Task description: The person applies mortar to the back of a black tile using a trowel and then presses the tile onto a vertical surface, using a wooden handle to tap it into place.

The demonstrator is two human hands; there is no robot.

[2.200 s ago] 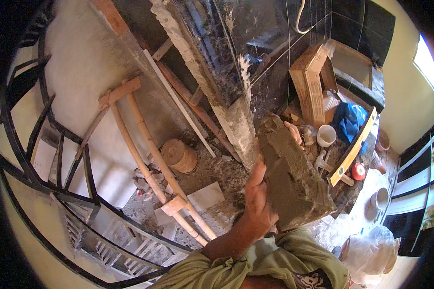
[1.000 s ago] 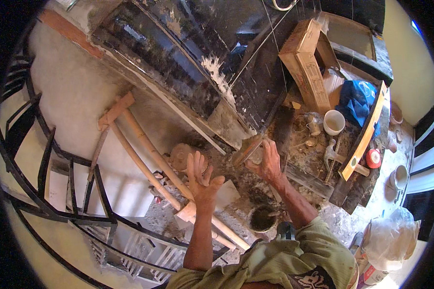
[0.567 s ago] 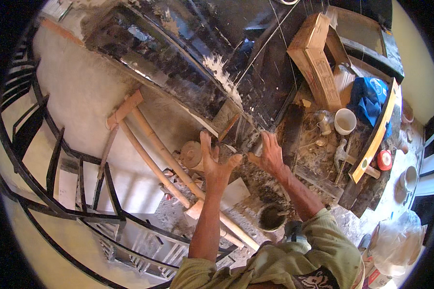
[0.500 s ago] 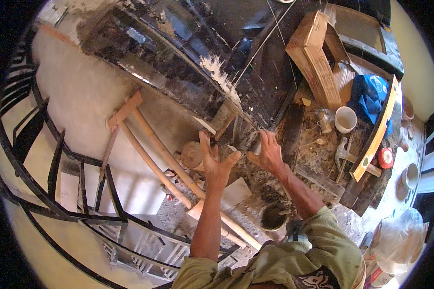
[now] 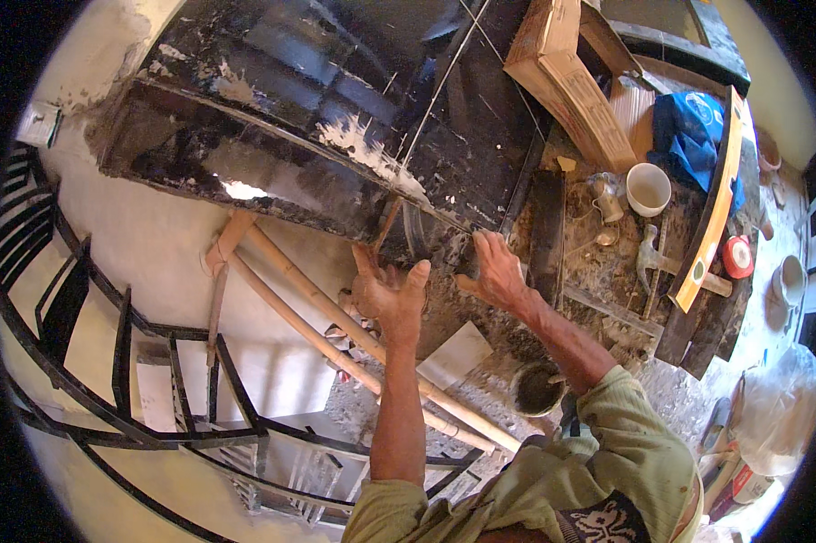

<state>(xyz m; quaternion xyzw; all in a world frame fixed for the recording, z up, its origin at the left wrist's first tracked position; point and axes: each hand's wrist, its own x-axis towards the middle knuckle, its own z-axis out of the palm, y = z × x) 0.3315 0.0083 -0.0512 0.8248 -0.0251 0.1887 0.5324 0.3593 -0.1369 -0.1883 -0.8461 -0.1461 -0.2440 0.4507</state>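
Observation:
My left hand [image 5: 392,294] is at the front edge of the glossy black tiled slab [image 5: 272,118], thumb and fingers spread apart. Its fingertips reach a narrow upright brownish strip [image 5: 388,223] beneath that edge; whether they touch it I cannot tell. To its right, my right hand [image 5: 498,274] has its fingertips at the slab's front edge, with the thumb held apart. Nothing shows in either palm. Pale, dried smears [image 5: 363,145] mark the dark tiles above. The underside of the slab is mostly hidden.
Bamboo poles [image 5: 313,312] slant below the slab, beside a black railing [image 5: 146,439]. On the right, planks bear a hammer [image 5: 652,262], a white cup-shaped pot [image 5: 649,189], a yellow level [image 5: 714,217] and a red tape measure [image 5: 738,257]. A mortar bucket [image 5: 536,387] stands near my right forearm.
My view has shifted and turned, so the slab sits higher and further left. Both hands stay near its front edge, slightly lower against it, with fingers still spread.

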